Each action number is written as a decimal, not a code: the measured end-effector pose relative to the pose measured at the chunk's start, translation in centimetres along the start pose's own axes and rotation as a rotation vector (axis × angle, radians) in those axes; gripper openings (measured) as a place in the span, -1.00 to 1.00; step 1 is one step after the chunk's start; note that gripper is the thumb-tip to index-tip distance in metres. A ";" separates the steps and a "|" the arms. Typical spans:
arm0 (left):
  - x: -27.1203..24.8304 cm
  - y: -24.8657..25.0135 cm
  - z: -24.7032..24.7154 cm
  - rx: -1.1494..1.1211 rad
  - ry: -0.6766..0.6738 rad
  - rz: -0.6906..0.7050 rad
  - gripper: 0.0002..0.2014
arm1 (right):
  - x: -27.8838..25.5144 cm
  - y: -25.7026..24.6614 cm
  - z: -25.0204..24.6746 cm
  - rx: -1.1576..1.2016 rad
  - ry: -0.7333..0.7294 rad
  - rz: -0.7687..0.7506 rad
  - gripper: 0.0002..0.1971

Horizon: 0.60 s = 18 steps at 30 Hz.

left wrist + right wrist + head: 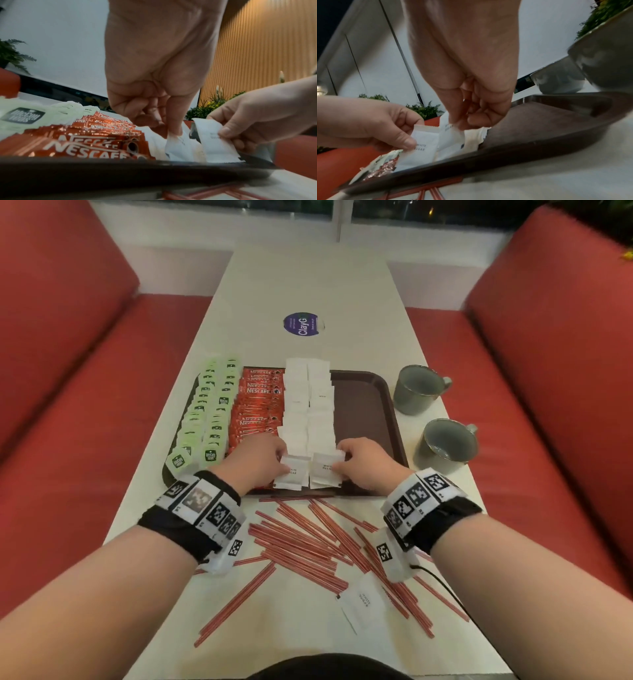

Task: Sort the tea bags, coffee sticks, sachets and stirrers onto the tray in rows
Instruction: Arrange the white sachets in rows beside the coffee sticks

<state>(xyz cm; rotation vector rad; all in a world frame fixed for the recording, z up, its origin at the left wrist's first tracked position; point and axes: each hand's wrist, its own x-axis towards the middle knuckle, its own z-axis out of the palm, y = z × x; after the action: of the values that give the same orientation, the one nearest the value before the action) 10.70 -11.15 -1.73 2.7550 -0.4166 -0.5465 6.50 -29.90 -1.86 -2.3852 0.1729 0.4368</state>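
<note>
A brown tray holds rows of green tea bags, red coffee sticks and white sugar sachets. At the tray's near edge my left hand pinches one white sachet and my right hand pinches another, side by side. The left wrist view shows the left fingers on their sachet; the right wrist view shows the right fingers on theirs. Red stirrers lie scattered on the table below my wrists, with one loose sachet among them.
Two grey mugs stand right of the tray. A round purple sticker marks the white table beyond it. Red sofa seats flank both sides. The tray's right part is bare.
</note>
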 end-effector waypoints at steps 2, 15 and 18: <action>0.1 0.0 0.3 0.020 0.017 -0.002 -0.89 | 0.9 -0.1 0.4 -0.111 -0.060 0.022 -0.56; -0.1 0.7 1.6 0.342 0.106 -0.002 -0.51 | 0.0 -0.2 1.9 -0.406 0.073 -0.007 -0.50; -0.1 0.7 1.9 0.315 0.112 0.047 -0.47 | -1.7 0.2 1.0 -0.393 0.071 -0.029 -0.59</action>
<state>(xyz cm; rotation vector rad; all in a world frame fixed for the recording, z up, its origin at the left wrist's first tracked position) 9.69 -12.22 -3.18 3.0474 -0.5831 -0.3364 4.58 -29.37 -2.01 -2.7874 0.0896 0.4017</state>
